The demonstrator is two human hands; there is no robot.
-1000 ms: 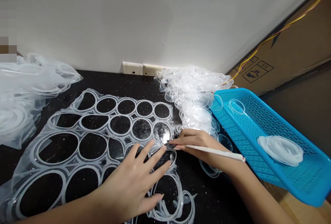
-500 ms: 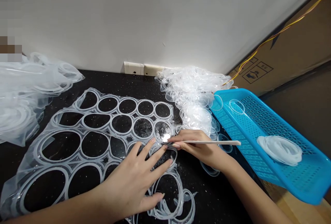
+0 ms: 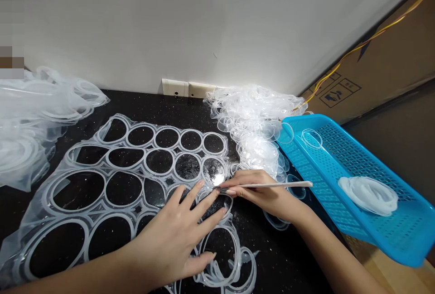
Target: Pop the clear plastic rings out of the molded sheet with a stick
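A translucent sheet of moulded rings [image 3: 106,172] lies flat on the black speckled tabletop. My left hand [image 3: 185,228] rests on its right part, fingers spread and pressing it down. Between the thumb and fingers of my right hand [image 3: 261,190] is a slim pale stick-like tool [image 3: 288,185], held almost level. Its dark narrow tip meets the sheet by my left fingertips; what kind of tip it is, I cannot tell. Below my left hand, loose rings and torn strips [image 3: 220,276] lie in a tangle. My left hand hides part of the sheet.
Thin clear rings are heaped in a pile [image 3: 258,135] beyond my right hand. A blue perforated basket [image 3: 306,171] at the right holds a stack of white rings [image 3: 369,195]. More translucent sheets [image 3: 30,122] are piled at the left. Behind stand a wall and a cardboard box [image 3: 390,58].
The far end of the pale tool has tipped slightly up and to the left. Both hands stay at nearly the same place on the sheet.
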